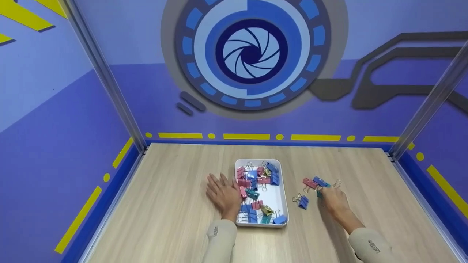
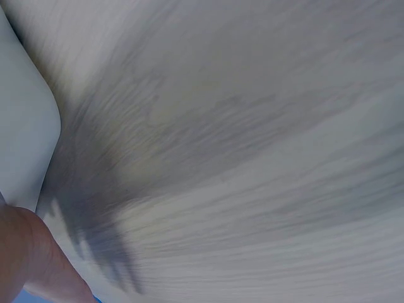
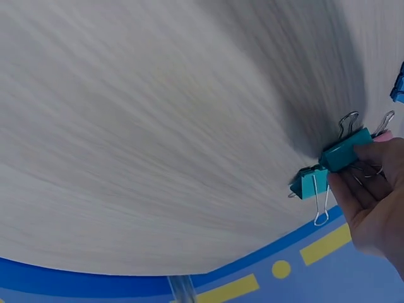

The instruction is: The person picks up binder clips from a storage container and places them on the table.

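My left hand [image 1: 223,195] lies with straight fingers along the left rim of a white tray [image 1: 274,195]. Inside the tray are several red, blue, green and gold binder clips. To its right, my right hand [image 1: 335,200] pinches a teal binder clip [image 3: 345,150] between thumb and fingers. Another teal binder clip [image 3: 310,183] sits right beside it in the right wrist view. Close to that hand are a pink binder clip [image 1: 310,183], a blue one [image 1: 321,181] and a second blue one [image 1: 303,202] nearer the tray.
The wooden table [image 1: 175,204] is bounded by a printed back wall [image 1: 146,102] and side walls. Metal posts [image 1: 120,98] stand at the back corners. Mostly tabletop fills the left wrist view.
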The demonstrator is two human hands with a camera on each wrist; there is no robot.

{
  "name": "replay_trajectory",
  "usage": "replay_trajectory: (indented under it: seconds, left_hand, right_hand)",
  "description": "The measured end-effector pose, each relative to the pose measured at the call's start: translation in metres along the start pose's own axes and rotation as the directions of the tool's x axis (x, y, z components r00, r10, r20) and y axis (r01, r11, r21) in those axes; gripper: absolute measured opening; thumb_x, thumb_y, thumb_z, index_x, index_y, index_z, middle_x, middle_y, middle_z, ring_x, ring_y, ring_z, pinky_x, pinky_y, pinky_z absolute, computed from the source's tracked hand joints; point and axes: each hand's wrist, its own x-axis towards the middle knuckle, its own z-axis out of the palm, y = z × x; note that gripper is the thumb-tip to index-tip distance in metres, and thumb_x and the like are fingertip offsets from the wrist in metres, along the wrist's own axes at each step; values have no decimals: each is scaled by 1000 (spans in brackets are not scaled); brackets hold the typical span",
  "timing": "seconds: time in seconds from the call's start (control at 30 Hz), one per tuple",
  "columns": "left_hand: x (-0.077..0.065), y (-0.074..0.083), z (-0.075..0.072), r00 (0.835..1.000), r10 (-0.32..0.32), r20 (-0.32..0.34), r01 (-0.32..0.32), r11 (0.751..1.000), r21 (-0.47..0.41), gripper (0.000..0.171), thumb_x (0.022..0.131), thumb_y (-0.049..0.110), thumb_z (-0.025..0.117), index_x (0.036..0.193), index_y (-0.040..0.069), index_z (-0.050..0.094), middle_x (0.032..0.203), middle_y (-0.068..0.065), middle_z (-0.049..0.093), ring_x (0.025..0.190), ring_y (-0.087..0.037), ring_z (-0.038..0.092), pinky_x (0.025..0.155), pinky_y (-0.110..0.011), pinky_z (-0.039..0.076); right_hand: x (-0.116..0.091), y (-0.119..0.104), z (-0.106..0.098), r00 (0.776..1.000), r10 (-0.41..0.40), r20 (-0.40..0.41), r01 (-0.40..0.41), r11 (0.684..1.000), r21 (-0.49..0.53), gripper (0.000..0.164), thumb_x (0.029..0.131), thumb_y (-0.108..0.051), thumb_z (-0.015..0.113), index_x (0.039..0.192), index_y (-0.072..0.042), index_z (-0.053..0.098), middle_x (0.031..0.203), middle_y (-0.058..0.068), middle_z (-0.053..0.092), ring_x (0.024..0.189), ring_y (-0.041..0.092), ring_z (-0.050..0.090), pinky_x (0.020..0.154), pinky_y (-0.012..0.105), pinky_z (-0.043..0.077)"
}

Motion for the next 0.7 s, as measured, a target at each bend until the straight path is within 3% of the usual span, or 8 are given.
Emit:
replay_trajectory:
  seconds: [0.17,0.27,0.43,0.5,0.6,0.7]
  left_hand:
    - [1,0,1,1000,1,-13,-1,1000,-14,63,106,52,38,156,14,43,169,-19,25,158,-36,21,126,-57,23]
    - [1,0,0,1000,1,-12,-2,1000,-13,63,106,52,38,156,14,43,169,-19,25,158,-37,21,126,-57,23]
    - [1,0,-1,1000,0,-11,-1,999,-41,63,106,51,39,156,12,43,168,-22,24,158,-38,20,127,-57,22]
    - [0,0,-3,1000,0,-9,0,998,-55,63,106,50,40,156,11,43,168,-23,23,158,-39,20,127,-57,21]
    - [-1,1,-4,1000,1,-9,-1,999,-54,63,105,50,42,155,11,44,168,-23,24,158,-38,20,127,-57,22]
    - [-2,1,-2,1000,4,-15,-4,999,-36,63,105,51,42,155,12,45,168,-22,25,158,-38,21,127,-56,22]
  right_hand:
    - [4,-6,-8,1000,-18,6,18,1000,-23,22,83,11,67,69,-4,58,64,3,50,62,18,40,52,42,50]
    - [8,-17,-16,999,-28,-36,27,999,-37,20,81,10,69,68,-1,59,63,8,56,59,19,44,50,45,53]
    - [16,-50,-35,990,-56,-127,71,991,113,14,85,6,67,72,0,65,66,10,66,57,20,56,50,43,53]
    - [17,-69,-41,991,-78,-113,99,975,197,13,85,4,67,73,0,70,68,8,69,59,17,59,53,39,54]
    - [16,-96,-47,983,-177,-55,185,944,274,10,86,4,68,81,1,76,74,10,74,61,14,62,56,32,57]
    - [10,-114,-49,939,-341,29,318,901,294,8,85,5,70,85,3,78,77,13,76,60,15,63,57,30,59]
